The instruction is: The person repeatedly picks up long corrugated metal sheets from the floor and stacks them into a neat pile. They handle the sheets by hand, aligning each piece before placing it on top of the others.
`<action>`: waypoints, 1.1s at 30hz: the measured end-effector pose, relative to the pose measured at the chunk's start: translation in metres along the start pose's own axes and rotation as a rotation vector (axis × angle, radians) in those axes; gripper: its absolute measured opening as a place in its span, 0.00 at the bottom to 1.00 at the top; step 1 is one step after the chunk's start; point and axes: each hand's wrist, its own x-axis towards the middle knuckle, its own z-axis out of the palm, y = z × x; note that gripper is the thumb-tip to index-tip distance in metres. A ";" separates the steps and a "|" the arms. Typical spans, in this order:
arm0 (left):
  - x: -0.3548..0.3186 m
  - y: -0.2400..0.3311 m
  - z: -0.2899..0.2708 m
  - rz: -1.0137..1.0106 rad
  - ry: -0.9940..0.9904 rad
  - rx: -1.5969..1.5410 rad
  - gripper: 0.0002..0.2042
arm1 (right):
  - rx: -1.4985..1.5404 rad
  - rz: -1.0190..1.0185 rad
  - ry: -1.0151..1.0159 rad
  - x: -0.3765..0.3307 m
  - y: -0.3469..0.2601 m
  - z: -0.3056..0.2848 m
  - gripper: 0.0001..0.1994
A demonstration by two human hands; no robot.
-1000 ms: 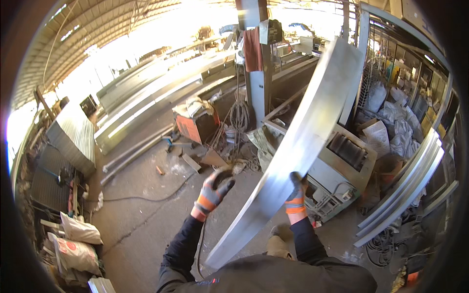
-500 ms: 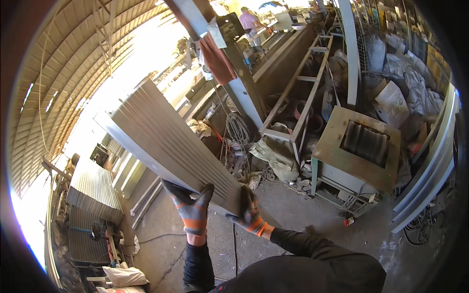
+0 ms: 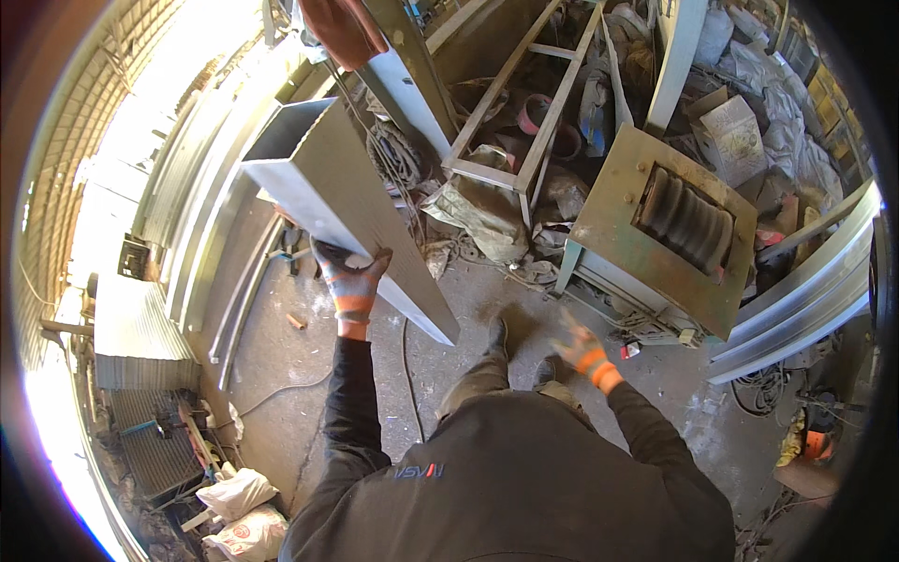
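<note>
A long grey sheet-metal channel [image 3: 351, 201] slants in front of me, its hollow end up at the left and its lower end narrowing above the floor. My left hand [image 3: 351, 286], in a grey and orange glove, grips its near edge, with the thumb on the side facing me; the fingertips underneath are partly hidden. My right hand [image 3: 585, 349], gloved alike, is off the channel to the right, over the floor. Its fingers are spread, slightly blurred, and hold nothing.
A machine with a ribbed black roller [image 3: 688, 220] stands ahead right, beside a metal frame [image 3: 482, 173]. Curved metal strips [image 3: 805, 295] lie at far right. At left are stacked ribbed sheets [image 3: 145, 342], long rods [image 3: 245, 295] and white sacks [image 3: 239, 494]. A cable [image 3: 407, 379] crosses the floor.
My right hand has let go of the channel and moved right. The channel has turned, so its hollow end shows instead of the ribbed face. My view has tilted down.
</note>
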 end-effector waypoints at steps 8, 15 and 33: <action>0.119 -0.151 0.075 -0.097 -0.116 -0.146 0.74 | 0.060 0.631 0.374 -0.081 0.065 -0.041 0.46; 0.233 -0.238 0.163 -0.008 -0.118 0.166 0.75 | 0.323 0.694 0.505 -0.073 0.002 0.032 0.42; 0.353 -0.430 0.446 -0.152 -0.485 0.108 0.33 | 0.286 1.552 0.516 -0.200 -0.142 0.241 0.48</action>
